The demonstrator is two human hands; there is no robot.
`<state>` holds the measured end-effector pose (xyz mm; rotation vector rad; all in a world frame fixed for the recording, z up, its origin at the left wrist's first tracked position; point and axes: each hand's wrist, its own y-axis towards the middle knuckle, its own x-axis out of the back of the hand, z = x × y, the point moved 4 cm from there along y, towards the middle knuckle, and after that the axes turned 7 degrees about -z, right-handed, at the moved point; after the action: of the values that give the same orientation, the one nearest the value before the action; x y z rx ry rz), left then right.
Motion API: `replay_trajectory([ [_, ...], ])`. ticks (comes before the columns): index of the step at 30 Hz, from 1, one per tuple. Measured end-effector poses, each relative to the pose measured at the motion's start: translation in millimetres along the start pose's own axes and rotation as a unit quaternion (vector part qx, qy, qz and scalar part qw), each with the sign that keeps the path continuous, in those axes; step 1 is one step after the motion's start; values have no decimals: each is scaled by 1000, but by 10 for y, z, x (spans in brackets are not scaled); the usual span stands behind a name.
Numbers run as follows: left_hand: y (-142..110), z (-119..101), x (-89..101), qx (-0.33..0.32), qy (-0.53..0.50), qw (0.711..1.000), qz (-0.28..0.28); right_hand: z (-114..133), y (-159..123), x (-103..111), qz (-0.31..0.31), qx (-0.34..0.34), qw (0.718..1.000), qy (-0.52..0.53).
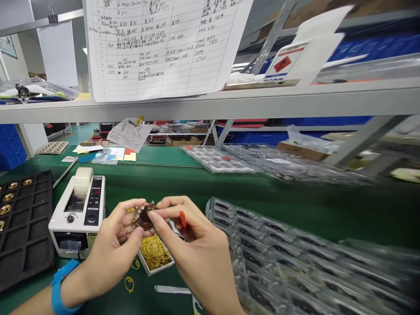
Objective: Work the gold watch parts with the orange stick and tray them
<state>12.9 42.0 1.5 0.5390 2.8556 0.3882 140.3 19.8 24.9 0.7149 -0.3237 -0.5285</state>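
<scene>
At the far left, a black compartmented tray (41,221) is laid on the green bench (111,302); gold-coloured round pieces (13,186) are seated in some of its compartments, presumably so that they are kept from knocking together. Next to it a white tape dispenser (77,218) is set with its outlet towards the worker, where a strip could be reached easily.

By the left hand (113,243), on whose wrist a blue band (61,284) is worn, the left side of a small round part (144,217) is held: the fingers are curled behind its rim and the thumb is brought to its lower edge, apparently as a steady cradle. The part is raised above a white box (161,268) filled with yellow loops (154,253); near that box, two loose loops (129,284) are left on the bench.

By the right hand (200,247) the part's right side is pinched narrowly between thumb and fingertips, probably for finer control. An orange piece (183,218) is lodged among its fingers; what it belongs to cannot be told. Below, a white strip (172,289) is partly hidden. Farther right, dark pieces are kept in clear moulded trays (282,245), seemingly for separation.
</scene>
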Motion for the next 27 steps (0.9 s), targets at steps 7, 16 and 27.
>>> replay_trajectory([
  [7,-9,-12,-8,7,5,1000,1,2,-17,-33,-16,12,1000,-1],
  [16,54,57,17,-2,-7,996,-89,-37,-133,-92,-44,77,995,-37],
  [27,128,60,88,-8,91,995,-36,-59,45,-111,82,85,992,-53],
])
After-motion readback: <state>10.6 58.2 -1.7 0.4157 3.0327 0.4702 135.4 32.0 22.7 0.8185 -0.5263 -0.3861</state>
